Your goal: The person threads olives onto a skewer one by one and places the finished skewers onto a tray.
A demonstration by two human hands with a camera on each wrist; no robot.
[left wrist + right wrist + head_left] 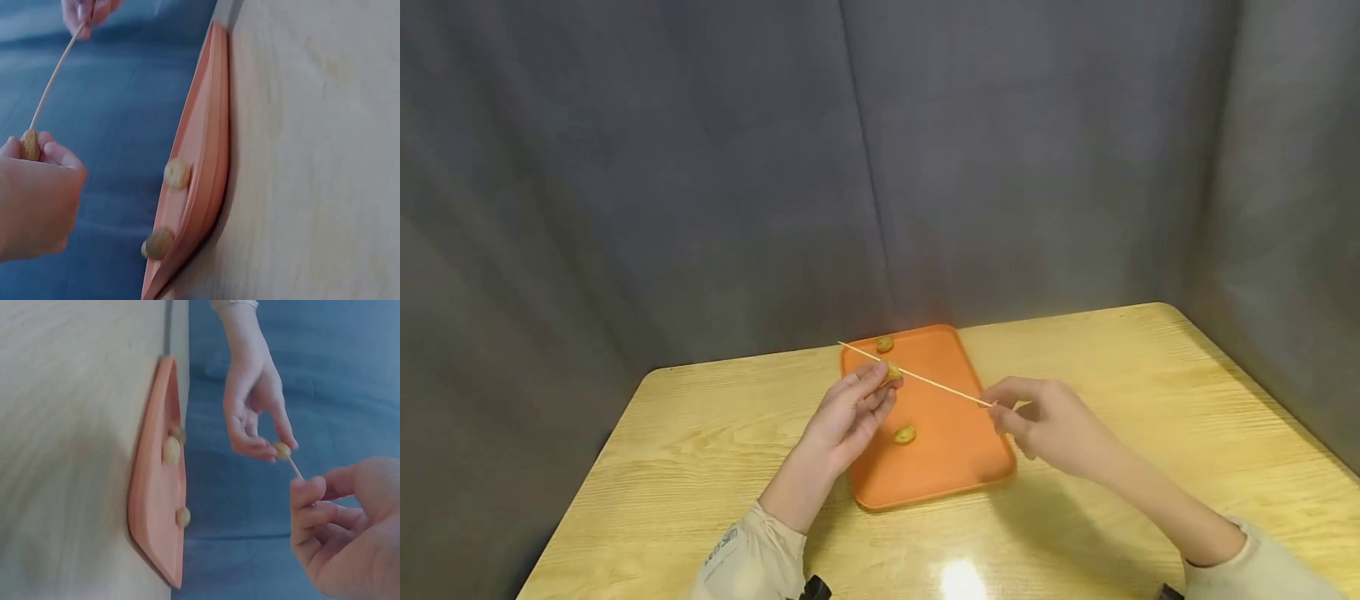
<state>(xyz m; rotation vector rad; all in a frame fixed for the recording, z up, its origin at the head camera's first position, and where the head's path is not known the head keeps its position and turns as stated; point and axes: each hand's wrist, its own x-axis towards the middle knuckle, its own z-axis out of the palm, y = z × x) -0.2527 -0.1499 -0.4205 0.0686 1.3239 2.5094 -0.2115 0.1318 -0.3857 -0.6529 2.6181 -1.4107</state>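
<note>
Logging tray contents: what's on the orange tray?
Right wrist view: three yellow-brown lumps on the orange tray. Head view: left hand covers part of it; surface beneath the lumps can't be seen.

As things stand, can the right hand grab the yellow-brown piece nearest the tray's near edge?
Probably not yet: the right hand pinches the thin stick, and would likely need freeing first. Otherwise, only bare orange tray shows between it and that yellow-brown piece.

We count one left hand (848, 417), one right hand (1047, 425), two sleeves (752, 554), one stick (943, 387) between the hands, one lump (893, 374) in the left, and, below both, three loose lumps (171, 451), one tray (943, 454) and one table (692, 458).
</note>
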